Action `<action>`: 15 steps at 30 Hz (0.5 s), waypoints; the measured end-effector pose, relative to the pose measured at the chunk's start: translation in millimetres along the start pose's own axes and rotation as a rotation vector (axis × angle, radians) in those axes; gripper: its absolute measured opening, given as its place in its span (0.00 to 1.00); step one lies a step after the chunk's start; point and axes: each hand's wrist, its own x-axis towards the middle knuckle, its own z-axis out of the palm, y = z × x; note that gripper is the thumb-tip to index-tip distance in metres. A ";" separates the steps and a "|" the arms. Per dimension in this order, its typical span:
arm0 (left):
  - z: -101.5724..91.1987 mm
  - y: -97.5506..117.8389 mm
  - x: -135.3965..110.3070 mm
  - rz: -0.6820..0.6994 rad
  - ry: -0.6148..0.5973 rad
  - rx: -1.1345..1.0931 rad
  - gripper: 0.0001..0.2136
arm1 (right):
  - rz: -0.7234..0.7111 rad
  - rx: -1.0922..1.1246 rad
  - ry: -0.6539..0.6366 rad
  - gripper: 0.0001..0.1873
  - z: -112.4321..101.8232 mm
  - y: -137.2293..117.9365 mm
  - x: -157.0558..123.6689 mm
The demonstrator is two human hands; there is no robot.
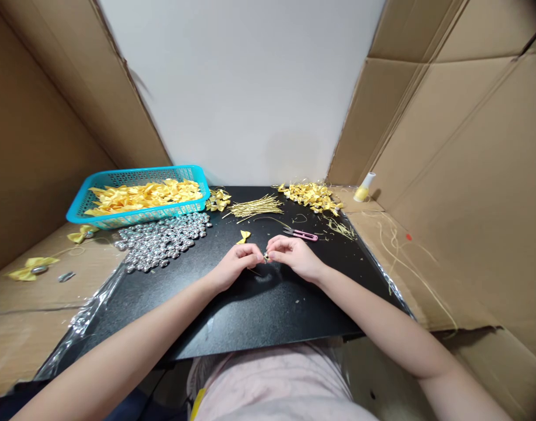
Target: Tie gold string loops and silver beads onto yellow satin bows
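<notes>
Both hands meet over the middle of a black tabletop [197, 316]. My left hand [236, 264] and my right hand [297, 258] pinch a small silver bead [266, 256] between their fingertips. A short end of cord shows below the left fingers; how it meets the bead is too small to tell. Just beyond my left hand lies a single yellow ribbon bow [244, 237]. Pink-handled thread snips [303, 235] rest past my right hand. Farther back, a bundle of yellow cord pieces [256, 206] lies across the table.
A turquoise basket [77, 207] of yellow bows stands at the back left, before a heap of silver beads [162, 242]. Bows with beads [311, 196] pile up at the back right, near cord scraps [341, 229] and a thread spool [364, 188]. Cardboard walls [482, 175] flank the table.
</notes>
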 end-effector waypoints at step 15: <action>0.6 6.4 -1.3 -0.008 -0.097 0.072 0.08 | 0.024 0.064 0.065 0.14 -2.1 2.1 1.2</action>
